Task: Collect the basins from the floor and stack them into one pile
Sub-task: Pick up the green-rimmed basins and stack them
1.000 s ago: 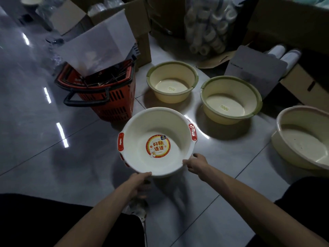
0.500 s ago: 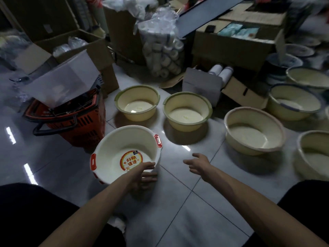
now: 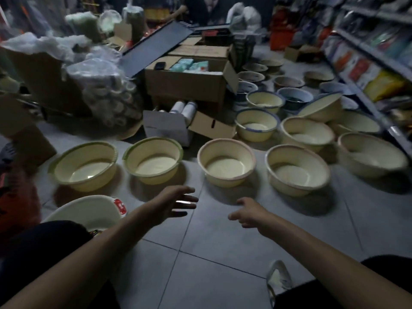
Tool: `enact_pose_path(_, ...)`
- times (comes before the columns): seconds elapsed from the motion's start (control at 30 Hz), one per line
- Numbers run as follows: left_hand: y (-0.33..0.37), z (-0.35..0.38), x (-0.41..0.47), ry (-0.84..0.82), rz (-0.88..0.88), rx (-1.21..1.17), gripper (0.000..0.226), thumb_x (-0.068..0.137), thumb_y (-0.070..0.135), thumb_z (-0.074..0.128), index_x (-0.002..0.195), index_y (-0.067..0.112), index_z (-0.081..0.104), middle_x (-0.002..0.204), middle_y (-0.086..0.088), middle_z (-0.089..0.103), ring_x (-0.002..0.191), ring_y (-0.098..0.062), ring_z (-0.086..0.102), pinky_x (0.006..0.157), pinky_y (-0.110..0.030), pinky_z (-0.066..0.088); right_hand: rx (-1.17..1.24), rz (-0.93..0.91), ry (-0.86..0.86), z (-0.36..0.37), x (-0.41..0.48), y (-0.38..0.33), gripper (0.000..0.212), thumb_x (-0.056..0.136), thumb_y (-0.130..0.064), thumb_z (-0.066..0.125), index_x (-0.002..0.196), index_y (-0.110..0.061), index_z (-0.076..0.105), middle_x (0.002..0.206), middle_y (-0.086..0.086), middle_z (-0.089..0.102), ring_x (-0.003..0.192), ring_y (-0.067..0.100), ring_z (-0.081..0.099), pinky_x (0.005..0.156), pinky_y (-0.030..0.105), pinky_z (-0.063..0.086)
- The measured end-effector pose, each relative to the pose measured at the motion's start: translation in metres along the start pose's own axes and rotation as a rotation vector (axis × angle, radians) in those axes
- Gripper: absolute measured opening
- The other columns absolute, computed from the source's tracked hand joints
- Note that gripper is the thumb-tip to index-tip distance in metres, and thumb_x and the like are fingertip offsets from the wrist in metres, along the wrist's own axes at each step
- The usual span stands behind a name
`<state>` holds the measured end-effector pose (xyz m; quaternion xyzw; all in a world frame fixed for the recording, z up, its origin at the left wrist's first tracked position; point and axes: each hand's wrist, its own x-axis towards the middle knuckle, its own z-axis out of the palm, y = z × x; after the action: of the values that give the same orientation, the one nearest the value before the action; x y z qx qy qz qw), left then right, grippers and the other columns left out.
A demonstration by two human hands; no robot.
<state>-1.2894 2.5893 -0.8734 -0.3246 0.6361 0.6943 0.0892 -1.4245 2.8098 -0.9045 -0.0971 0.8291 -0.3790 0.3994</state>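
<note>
A white basin with red handles (image 3: 89, 210) sits on the floor at the lower left, partly hidden by my left arm and knee. Ahead, a row of cream basins stands on the tiles: two green-rimmed ones (image 3: 83, 167) (image 3: 153, 162) and two pink-rimmed ones (image 3: 226, 161) (image 3: 297, 169). More basins (image 3: 256, 124) are spread behind on the right. My left hand (image 3: 175, 202) hovers open above the floor, fingers spread, holding nothing. My right hand (image 3: 247, 211) reaches forward with loosely bent fingers, empty, just short of the pink-rimmed basin.
Open cardboard boxes (image 3: 189, 83) and a bag of rolls (image 3: 104, 94) crowd the back left. A small white box (image 3: 165, 128) lies behind the row. A red basket (image 3: 15, 197) is at the left edge. Store shelves (image 3: 374, 63) line the right. My shoe (image 3: 278, 279) rests on bare tiles.
Both hands have let go of the white basin, which now rests at the lower left. My view has swung up and right. The left hand has moved forward, open.
</note>
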Motion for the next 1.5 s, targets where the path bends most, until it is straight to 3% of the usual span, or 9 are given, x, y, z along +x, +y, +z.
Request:
enact_pose_path(0.13, 0.036, 0.047, 0.026, -0.128, 0.102, 0.195, 0.031, 0.1, 0.034, 0.062, 0.127, 0.02, 0.065, 0.115, -0.005, 0.076, 0.106, -0.021, 0.074, 0.098, -0.045, 0.055, -0.286, -0.151, 0.08, -0.053, -0.027, -0.009, 0.077, 0.086, -0.021, 0.079, 0.152, -0.015, 0.041, 0.139, 0.01, 0.055, 0.108, 0.02, 0.061, 0.078, 0.029, 0.056)
enact_pose_path(0.33, 0.047, 0.072, 0.1, -0.186, 0.128, 0.528, 0.027, 0.099, 0.021, 0.063, 0.125, 0.014, 0.066, 0.11, -0.009, 0.075, 0.098, -0.022, 0.073, 0.073, -0.028, 0.049, -0.733, -0.177, 0.134, -0.082, 0.016, -0.031, 0.051, 0.082, -0.03, 0.072, 0.13, -0.022, 0.055, 0.121, 0.002, 0.067, 0.096, 0.018, 0.066, 0.082, 0.042, 0.06)
enact_pose_path(0.47, 0.06, 0.08, 0.146, -0.15, 0.181, 0.615, 0.024, 0.099, 0.009, 0.06, 0.122, 0.004, 0.066, 0.109, -0.016, 0.072, 0.083, -0.015, 0.066, 0.054, -0.014, 0.045, -0.772, -0.249, 0.2, -0.086, 0.064, -0.042, 0.046, 0.081, -0.029, 0.069, 0.125, -0.024, 0.056, 0.116, 0.001, 0.066, 0.095, 0.021, 0.064, 0.078, 0.044, 0.06)
enact_pose_path(0.6, 0.068, 0.073, 0.183, -0.146, 0.221, 0.67, 0.02, 0.097, 0.009, 0.062, 0.115, 0.007, 0.07, 0.098, -0.01, 0.071, 0.086, -0.02, 0.067, 0.077, -0.03, 0.06, -0.786, -0.21, 0.186, -0.097, 0.093, -0.05, 0.044, 0.083, -0.026, 0.069, 0.124, -0.022, 0.056, 0.109, 0.002, 0.065, 0.083, 0.018, 0.063, 0.073, 0.041, 0.06)
enact_pose_path(0.7, 0.075, 0.06, 0.203, -0.148, 0.222, 0.721, 0.012, 0.095, 0.013, 0.064, 0.106, 0.015, 0.071, 0.097, -0.01, 0.074, 0.085, -0.021, 0.069, 0.087, -0.041, 0.06, -0.822, -0.215, 0.181, -0.107, 0.109, -0.062, 0.047, 0.084, -0.027, 0.068, 0.129, -0.02, 0.055, 0.118, 0.004, 0.064, 0.097, 0.023, 0.063, 0.081, 0.043, 0.058)
enact_pose_path(0.97, 0.08, 0.008, 0.215, -0.074, 0.197, 0.805, 0.016, 0.097, 0.013, 0.065, 0.113, 0.012, 0.069, 0.1, -0.008, 0.072, 0.081, -0.017, 0.069, 0.075, -0.026, 0.058, -0.855, -0.201, 0.177, -0.115, 0.117, -0.073, 0.062, 0.084, -0.034, 0.07, 0.142, -0.021, 0.052, 0.135, 0.006, 0.061, 0.116, 0.028, 0.06, 0.092, 0.042, 0.054)
enact_pose_path(1.07, 0.076, -0.019, 0.208, -0.021, 0.161, 0.852, 0.023, 0.097, 0.015, 0.065, 0.118, 0.007, 0.069, 0.103, -0.014, 0.073, 0.077, -0.017, 0.067, 0.081, -0.033, 0.058, -0.817, -0.2, 0.171, -0.109, 0.119, -0.082, 0.068, 0.086, -0.033, 0.071, 0.148, -0.02, 0.047, 0.142, 0.004, 0.058, 0.123, 0.026, 0.057, 0.095, 0.038, 0.051)
enact_pose_path(1.27, 0.068, -0.038, 0.197, 0.12, 0.255, 0.727, 0.021, 0.094, 0.018, 0.065, 0.114, 0.012, 0.071, 0.084, -0.002, 0.073, 0.073, -0.011, 0.07, 0.063, -0.02, 0.052, -0.742, -0.242, 0.239, -0.069, 0.13, -0.114, 0.052, 0.082, -0.031, 0.069, 0.13, -0.015, 0.058, 0.131, 0.006, 0.063, 0.116, 0.028, 0.06, 0.093, 0.042, 0.053)
enact_pose_path(1.5, 0.055, -0.045, 0.177, 0.114, 0.294, 0.675, 0.025, 0.095, 0.019, 0.066, 0.12, 0.015, 0.068, 0.111, -0.002, 0.071, 0.086, -0.005, 0.067, 0.068, -0.015, 0.047, -0.814, -0.352, 0.226, -0.019, 0.136, -0.136, 0.045, 0.086, -0.028, 0.069, 0.129, -0.022, 0.058, 0.12, 0.002, 0.065, 0.104, 0.023, 0.061, 0.084, 0.038, 0.053)
